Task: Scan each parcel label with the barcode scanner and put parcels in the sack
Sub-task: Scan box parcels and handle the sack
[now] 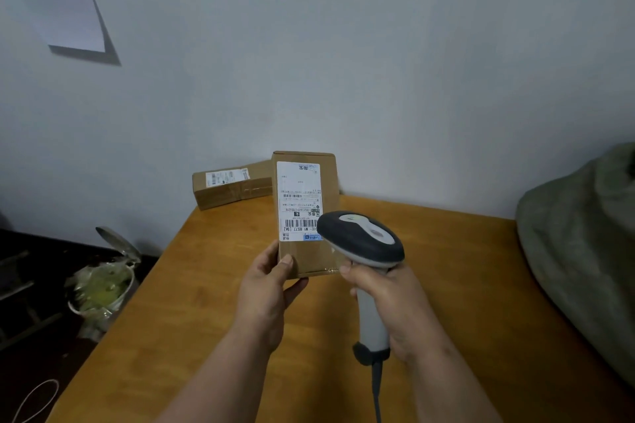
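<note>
Pale wall [378, 62] behind wooden table [206, 285] | grey-green sack [584, 233] at table's right edge | second parcel [233, 187] lying by wall | left hand [264, 288] grips upright parcel [305, 213], label [298, 199] facing camera | right hand [391, 299] wrapped round barcode scanner [364, 244], head just beside label.

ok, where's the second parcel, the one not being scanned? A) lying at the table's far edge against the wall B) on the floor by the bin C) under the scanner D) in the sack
A: the second cardboard parcel lies flat at the far edge of the wooden table by the wall, behind the parcel that the left hand holds up to the barcode scanner.
</note>
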`<action>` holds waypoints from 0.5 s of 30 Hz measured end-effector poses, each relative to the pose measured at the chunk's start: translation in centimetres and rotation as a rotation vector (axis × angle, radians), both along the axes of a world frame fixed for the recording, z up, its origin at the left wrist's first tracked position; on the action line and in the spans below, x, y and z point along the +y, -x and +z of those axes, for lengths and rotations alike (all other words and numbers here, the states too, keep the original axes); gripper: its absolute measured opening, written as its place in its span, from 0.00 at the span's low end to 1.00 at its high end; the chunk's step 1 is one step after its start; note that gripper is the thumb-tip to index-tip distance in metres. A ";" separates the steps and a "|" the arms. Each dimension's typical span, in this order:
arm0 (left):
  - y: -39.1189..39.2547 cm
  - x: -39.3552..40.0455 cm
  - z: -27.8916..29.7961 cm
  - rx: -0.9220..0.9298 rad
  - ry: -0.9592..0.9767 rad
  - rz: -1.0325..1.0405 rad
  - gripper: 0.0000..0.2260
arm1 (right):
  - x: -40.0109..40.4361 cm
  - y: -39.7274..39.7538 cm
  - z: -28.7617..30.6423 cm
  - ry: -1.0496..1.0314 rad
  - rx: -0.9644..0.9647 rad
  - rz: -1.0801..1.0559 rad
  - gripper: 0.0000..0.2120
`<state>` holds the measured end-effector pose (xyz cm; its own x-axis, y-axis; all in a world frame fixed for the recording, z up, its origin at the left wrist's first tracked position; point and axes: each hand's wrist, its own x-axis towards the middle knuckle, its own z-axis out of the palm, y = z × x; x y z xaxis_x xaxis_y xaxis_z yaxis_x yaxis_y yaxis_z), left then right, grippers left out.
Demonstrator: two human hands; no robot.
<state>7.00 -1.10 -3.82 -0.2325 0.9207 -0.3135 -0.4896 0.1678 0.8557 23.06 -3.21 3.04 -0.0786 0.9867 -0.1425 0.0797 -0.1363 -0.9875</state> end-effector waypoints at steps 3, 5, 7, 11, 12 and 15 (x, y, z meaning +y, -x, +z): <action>0.5 -0.4 0.3 -0.002 -0.010 -0.004 0.18 | -0.7 0.4 0.5 -0.017 -0.009 0.003 0.11; 0.7 -0.6 0.4 -0.002 -0.011 -0.012 0.19 | -1.1 0.7 0.8 -0.026 -0.017 0.005 0.09; 0.9 -0.8 0.5 0.001 -0.016 -0.019 0.19 | -1.3 0.9 0.9 -0.033 -0.008 -0.002 0.08; 1.1 -1.3 0.6 0.012 -0.025 -0.029 0.19 | -1.5 1.2 0.9 -0.054 0.007 -0.015 0.10; 1.1 -1.5 0.6 0.014 -0.025 -0.033 0.19 | -1.6 1.3 1.0 -0.064 0.008 -0.016 0.10; 1.2 -1.7 0.6 0.016 -0.022 -0.043 0.19 | -1.7 1.5 1.2 -0.065 0.009 -0.028 0.08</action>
<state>5.81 -2.85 -3.26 -0.1976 0.9367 -0.2892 -0.4683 0.1690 0.8673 21.61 -4.89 4.20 -0.0515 0.9957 -0.0770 0.0677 -0.0734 -0.9950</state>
